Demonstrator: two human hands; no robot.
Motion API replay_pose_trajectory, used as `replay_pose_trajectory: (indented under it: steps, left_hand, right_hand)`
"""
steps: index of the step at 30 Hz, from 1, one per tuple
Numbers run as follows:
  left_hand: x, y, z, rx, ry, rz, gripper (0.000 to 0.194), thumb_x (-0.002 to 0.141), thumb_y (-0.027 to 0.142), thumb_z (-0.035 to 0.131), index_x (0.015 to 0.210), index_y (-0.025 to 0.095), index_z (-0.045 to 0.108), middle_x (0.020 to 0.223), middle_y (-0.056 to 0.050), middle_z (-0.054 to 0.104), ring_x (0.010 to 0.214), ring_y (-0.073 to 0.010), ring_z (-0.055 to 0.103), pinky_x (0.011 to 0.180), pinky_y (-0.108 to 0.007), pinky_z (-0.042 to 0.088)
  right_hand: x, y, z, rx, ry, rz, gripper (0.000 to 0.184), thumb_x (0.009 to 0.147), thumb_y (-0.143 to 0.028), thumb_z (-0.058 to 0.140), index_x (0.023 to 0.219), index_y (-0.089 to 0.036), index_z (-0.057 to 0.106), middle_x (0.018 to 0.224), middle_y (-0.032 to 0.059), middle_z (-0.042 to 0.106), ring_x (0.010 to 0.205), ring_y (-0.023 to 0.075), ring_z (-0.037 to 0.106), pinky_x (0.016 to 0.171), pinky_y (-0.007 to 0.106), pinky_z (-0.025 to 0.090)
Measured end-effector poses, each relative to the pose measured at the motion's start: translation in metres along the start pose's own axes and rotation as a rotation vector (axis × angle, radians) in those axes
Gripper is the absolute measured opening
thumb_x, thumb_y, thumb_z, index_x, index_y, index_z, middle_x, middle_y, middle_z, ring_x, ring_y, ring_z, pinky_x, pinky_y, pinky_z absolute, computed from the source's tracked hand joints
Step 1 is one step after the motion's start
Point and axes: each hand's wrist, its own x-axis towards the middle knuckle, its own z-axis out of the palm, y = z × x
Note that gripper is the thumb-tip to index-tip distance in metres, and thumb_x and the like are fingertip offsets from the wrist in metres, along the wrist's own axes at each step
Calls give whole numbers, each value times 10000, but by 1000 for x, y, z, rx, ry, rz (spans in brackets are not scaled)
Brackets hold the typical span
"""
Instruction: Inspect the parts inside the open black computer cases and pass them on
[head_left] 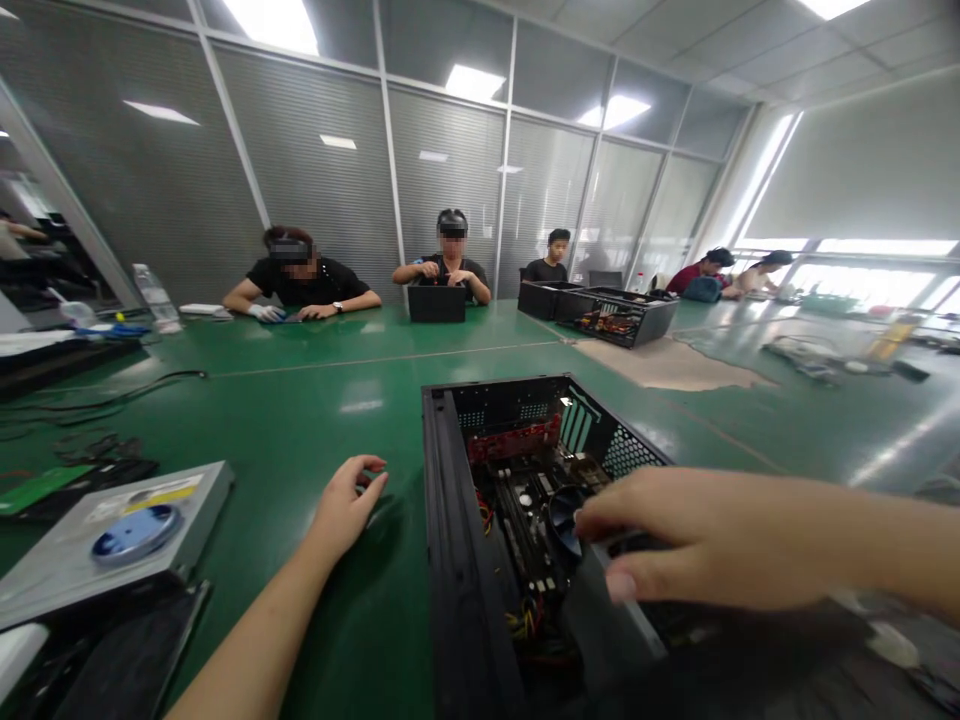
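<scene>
An open black computer case [450,520] lies on the green table [315,400] in front of me, with a motherboard, a red card [517,440] and a round black fan [562,515] inside. My right hand [690,545] reaches over the case from the right, its fingers curled on a grey metal box [607,610] inside the case, beside the fan. My left hand [346,505] rests on the table just left of the case, fingers bent together in a loose pinch; I cannot make out anything in them.
A grey optical drive [112,545] lies at the near left on dark panels. Cables [105,395] and parts are further left. Other people sit along the far side with black cases [615,315] and a black box [436,302]. Brown paper [667,365] lies mid-right.
</scene>
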Motion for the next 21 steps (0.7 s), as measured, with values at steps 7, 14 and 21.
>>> replay_pose_trajectory:
  steps: [7, 14, 21]
  left_hand:
    - [0, 0, 0, -15, -40, -29, 338, 874, 460, 551, 1065, 189, 616, 1033, -70, 655, 842, -202, 621, 735, -337, 521]
    - [3, 1, 1, 5, -89, -54, 338, 877, 471, 540, 1047, 193, 631, 1042, -66, 651, 848, -204, 617, 734, -338, 510]
    - [7, 4, 4, 38, -96, -45, 339, 866, 481, 536, 1004, 192, 646, 1009, -61, 647, 825, -201, 607, 721, -333, 496]
  right_hand:
    - [145, 54, -10, -583, 83, -17, 381, 847, -362, 660, 1116, -94, 657, 1083, 193, 696, 983, 333, 682, 809, 403, 518]
    - [190, 87, 17, -573, 29, -51, 316, 864, -137, 536, 1166, -162, 624, 1105, 139, 703, 961, 277, 696, 737, 336, 502]
    - [176, 84, -7, -457, 269, 5, 296, 933, -263, 504, 1194, -205, 630, 1161, 98, 691, 1021, 261, 661, 803, 330, 475]
